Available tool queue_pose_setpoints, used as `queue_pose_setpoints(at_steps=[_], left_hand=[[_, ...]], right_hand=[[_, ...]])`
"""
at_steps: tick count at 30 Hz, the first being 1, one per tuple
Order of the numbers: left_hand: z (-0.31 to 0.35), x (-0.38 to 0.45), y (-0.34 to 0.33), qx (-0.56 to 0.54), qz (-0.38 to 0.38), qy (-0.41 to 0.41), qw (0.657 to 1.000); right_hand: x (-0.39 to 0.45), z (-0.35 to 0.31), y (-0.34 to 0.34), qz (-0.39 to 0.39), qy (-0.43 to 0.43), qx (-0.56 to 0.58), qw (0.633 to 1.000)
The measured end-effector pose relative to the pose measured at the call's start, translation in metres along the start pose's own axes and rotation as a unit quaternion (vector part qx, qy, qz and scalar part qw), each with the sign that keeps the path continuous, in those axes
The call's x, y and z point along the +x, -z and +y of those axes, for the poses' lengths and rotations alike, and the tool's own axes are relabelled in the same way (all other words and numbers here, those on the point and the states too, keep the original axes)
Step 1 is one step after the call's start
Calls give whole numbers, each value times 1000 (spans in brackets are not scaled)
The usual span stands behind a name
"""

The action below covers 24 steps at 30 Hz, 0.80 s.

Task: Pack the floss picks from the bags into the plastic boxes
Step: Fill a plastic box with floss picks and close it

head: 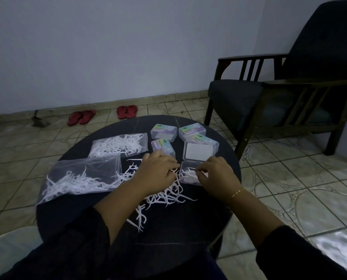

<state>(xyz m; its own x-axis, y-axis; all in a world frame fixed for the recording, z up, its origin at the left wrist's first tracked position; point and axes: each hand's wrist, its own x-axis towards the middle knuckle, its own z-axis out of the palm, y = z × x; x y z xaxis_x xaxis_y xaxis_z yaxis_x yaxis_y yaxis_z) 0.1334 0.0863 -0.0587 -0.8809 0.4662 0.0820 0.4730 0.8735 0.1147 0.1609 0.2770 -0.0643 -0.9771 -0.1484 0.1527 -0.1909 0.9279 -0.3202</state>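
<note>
No text can be read: the colourful labels on the lids of the closed plastic boxes (164,131) just above the middle of the frame carry print, but it is too small and dim to read.

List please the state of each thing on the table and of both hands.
Open box: lid folded back, some picks inside.
Three closed boxes: shut, labels on top.
Near bag: lying flat, picks inside.
Far bag: lying flat, picks inside.
Loose picks: scattered on the table.
Left hand: fingers curled on picks beside the open box.
Right hand: pinches picks over the open box.
</note>
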Motion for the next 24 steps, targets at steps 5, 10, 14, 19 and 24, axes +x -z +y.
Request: queue_pose_setpoints(at_steps=[5,10,14,19,24], left_hand=[[-22,-27,9,-2,-32,13,999],[-31,-49,11,59,-95,4,994],[-30,-56,6,92,-66,3,994],[-28,-61,3,114,-33,-8,993],[-28,-61,-2,84,-19,13,996]], right_hand=[[-6,-25,-2,-134,31,39,990],[-12,-47,-14,-170,22,-86,981],[-15,-58,-25,-124,26,-106,986],[-14,-57,-26,-117,28,-100,988],[-10,-51,-27,-153,-20,-46,987]])
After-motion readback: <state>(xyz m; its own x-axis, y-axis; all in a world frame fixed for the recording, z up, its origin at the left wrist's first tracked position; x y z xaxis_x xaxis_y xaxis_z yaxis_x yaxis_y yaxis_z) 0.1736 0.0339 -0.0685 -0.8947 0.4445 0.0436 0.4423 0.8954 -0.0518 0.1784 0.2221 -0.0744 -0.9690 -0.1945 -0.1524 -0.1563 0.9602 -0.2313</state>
